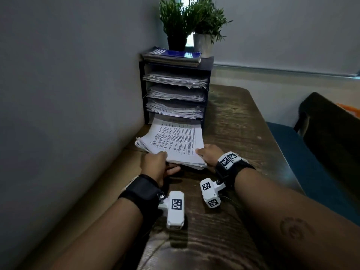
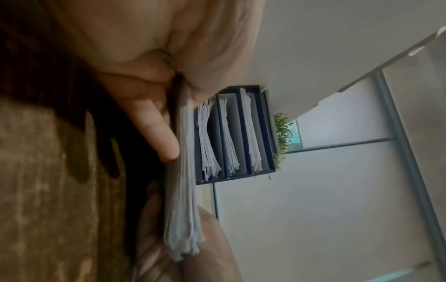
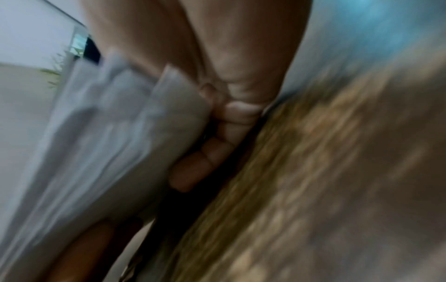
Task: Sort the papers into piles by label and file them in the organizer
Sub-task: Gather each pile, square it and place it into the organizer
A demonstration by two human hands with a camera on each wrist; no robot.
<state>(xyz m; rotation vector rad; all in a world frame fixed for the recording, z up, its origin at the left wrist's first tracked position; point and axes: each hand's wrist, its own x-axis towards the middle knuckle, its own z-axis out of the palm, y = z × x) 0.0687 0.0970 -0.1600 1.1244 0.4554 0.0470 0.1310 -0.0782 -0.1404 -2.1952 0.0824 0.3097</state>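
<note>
Bare forearms nearest, each strapped with a black wristband (image 1: 143, 189) carrying a white camera block with a square black-and-white marker. Left hand (image 1: 155, 164) gripping the near left corner of a thick stack of printed papers (image 1: 175, 142): thumb on the top sheet, fingers (image 2: 154, 122) tucked under the bundle, seen edge-on from the left wrist. Right hand (image 1: 208, 153) holding the near right corner the same way, thumb on top and fingers (image 3: 212, 152) curled beneath; right wrist view heavily blurred. Stack raised at its near edge above the dark wooden table (image 1: 233, 121), far edge pushed into the lowest slot of the black organizer (image 1: 207, 90). Whether the far edge rests on the slot floor, cannot tell. Organizer standing at the table's far left corner against the grey wall (image 1: 68, 84), its three upper slots each holding a loose pile of white sheets. On the organizer's top, a blue spiral notebook (image 1: 173, 55) over other pads, with a black-potted plant (image 1: 175, 26) sitting on it and a white-potted plant (image 1: 206, 28) just beside. Blue-seated chair (image 1: 303, 152) with a dark back to the right of the table.
</note>
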